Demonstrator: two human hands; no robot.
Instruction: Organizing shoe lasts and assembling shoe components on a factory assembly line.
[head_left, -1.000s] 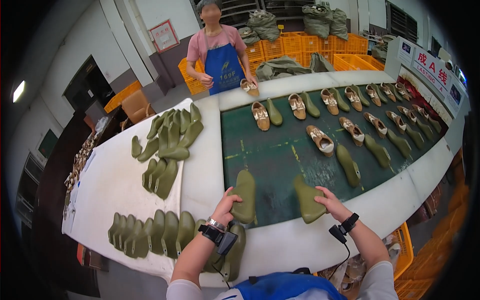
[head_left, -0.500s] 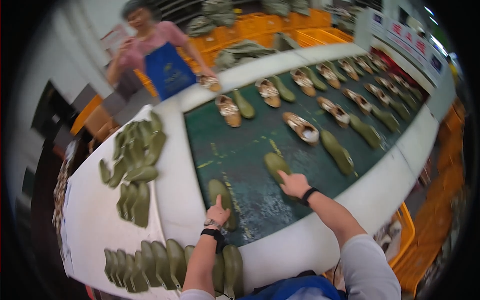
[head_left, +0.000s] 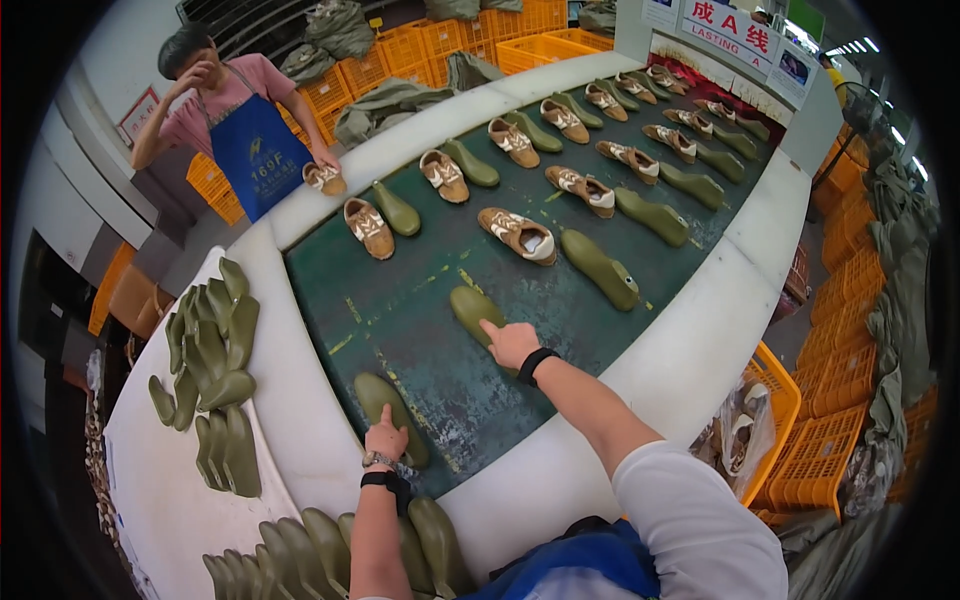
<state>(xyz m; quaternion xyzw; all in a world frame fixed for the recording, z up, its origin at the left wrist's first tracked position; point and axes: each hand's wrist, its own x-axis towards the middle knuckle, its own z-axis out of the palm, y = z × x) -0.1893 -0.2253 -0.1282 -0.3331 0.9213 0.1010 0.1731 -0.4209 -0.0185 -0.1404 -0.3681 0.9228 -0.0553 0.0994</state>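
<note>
Basically, L hand [head_left: 386, 437] has index finger out, touching a foot-shaped olive-green plastic last [head_left: 380, 396] on the worn dark-green flat belt [head_left: 335, 300]; R hand [head_left: 514, 344] likewise w/ a matching olive-green last [head_left: 470, 308], farther fwd. Can't tell if other fingers grip. Brown-and-white lace-up shoe [head_left: 517, 236] lies just beyond R hand's last.

Bottom lasts [head_left: 325, 542] cut off, touched lasts [head_left: 472, 308] partly hidden

Stacked orange crates [head_left: 822, 458] stand beside grey-green cloth [head_left: 893, 262]
</note>
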